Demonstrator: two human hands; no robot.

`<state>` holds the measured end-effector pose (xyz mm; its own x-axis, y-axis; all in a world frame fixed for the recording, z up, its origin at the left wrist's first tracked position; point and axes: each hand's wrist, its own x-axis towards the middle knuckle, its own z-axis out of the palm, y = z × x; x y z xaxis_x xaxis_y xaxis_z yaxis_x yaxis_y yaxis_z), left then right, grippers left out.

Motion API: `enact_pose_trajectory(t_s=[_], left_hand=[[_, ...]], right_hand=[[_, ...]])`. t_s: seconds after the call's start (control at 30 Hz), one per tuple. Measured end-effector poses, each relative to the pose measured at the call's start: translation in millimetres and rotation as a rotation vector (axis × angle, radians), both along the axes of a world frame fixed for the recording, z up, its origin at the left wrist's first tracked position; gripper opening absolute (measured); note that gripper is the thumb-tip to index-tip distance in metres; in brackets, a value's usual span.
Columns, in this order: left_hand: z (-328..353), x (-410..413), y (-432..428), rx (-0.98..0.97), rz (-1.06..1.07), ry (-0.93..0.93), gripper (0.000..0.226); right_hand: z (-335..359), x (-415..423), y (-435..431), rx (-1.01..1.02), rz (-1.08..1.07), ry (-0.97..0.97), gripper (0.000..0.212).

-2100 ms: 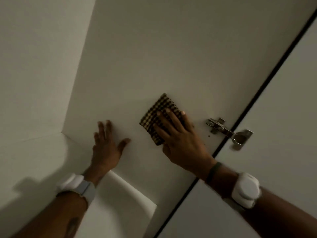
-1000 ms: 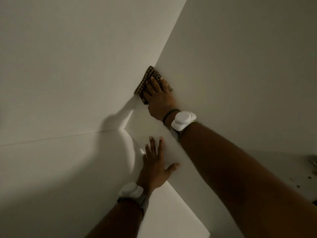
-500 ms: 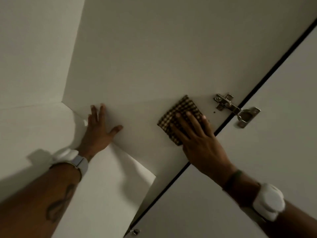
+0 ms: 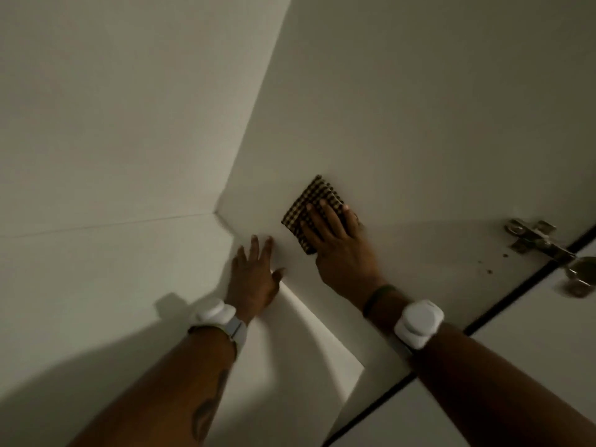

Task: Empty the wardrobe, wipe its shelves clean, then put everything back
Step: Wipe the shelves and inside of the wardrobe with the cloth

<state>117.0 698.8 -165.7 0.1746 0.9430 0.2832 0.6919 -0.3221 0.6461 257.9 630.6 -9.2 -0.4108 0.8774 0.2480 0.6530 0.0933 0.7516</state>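
Here, in dim light, two bare forearms reach into the white inside of a wardrobe (image 4: 419, 108), where plain flat panels meet at an inner corner left of centre.

The right hand (image 4: 337, 243) lies flat on the broad right-hand panel. Its fingers are straight and close together, and they press a small folded cloth with a brown-and-cream check (image 4: 308, 204) against the panel. The cloth sticks out beyond the fingertips, towards the upper left, and its far corner points away from the hand. It lies near the corner where the panels meet but does not touch it.

The left hand (image 4: 254, 275) rests just beside and below the right one. Its palm is against the white surface, its fingers are straight and slightly spread, and its thumb points to the right. It holds nothing.

Each wrist wears a white rounded device on a strap, left (image 4: 214, 312) and right (image 4: 419, 319). The right wrist also has a thin dark band (image 4: 379, 296). A dark tattoo (image 4: 206, 411) shows on the left forearm.

At the far right a silver metal hinge (image 4: 532, 237) joins the panel to a white door (image 4: 532, 366), with a dark gap running between them. A few small dark specks (image 4: 490, 271) dot the panel near the hinge.
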Motion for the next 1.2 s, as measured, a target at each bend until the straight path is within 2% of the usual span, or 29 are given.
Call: enact_pose_trajectory(t_s=[0.13, 0.23, 0.4, 0.53, 0.67, 0.83, 0.93, 1.03, 1.2], left_hand=[[0.8, -12.2, 6.9, -0.050, -0.034, 0.072, 0.079], [-2.4, -11.7, 4.7, 0.002, -0.030, 0.104, 0.081], [-6.8, -9.3, 5.7, 0.045, -0.013, 0.165, 0.082], [-9.3, -6.8, 11.3, 0.018, -0.016, 0.174, 0.088], [-9.7, -19.6, 19.8, 0.033, -0.038, 0.179, 0.086], [-14.2, -12.3, 19.3, 0.085, -0.066, 0.184, 0.086], [-14.1, -14.1, 18.0, 0.052, -0.069, 0.198, 0.085], [-11.1, -13.9, 12.9, 0.051, -0.063, 0.224, 0.085], [-5.7, -21.8, 2.0, 0.037, -0.017, 0.304, 0.080]], right_hand=[[-8.4, -60.4, 96.5, -0.070, 0.010, -0.028, 0.062], [-8.7, -101.4, 151.0, -0.093, -0.014, -0.052, 0.062], [-11.0, -132.6, 193.1, -0.074, -0.063, -0.067, 0.061], [-7.9, -102.6, 154.3, -0.084, -0.004, -0.058, 0.060], [-7.8, -38.1, 54.1, -0.047, 0.108, 0.033, 0.065], [-19.2, 64.2, -131.7, 0.004, -0.122, -0.046, 0.075], [-20.4, 99.9, -200.5, 0.021, -0.205, -0.069, 0.076], [-24.4, 104.8, -202.7, 0.010, -0.202, -0.024, 0.077], [-44.9, 73.5, -140.3, 0.004, -0.124, 0.021, 0.074]])
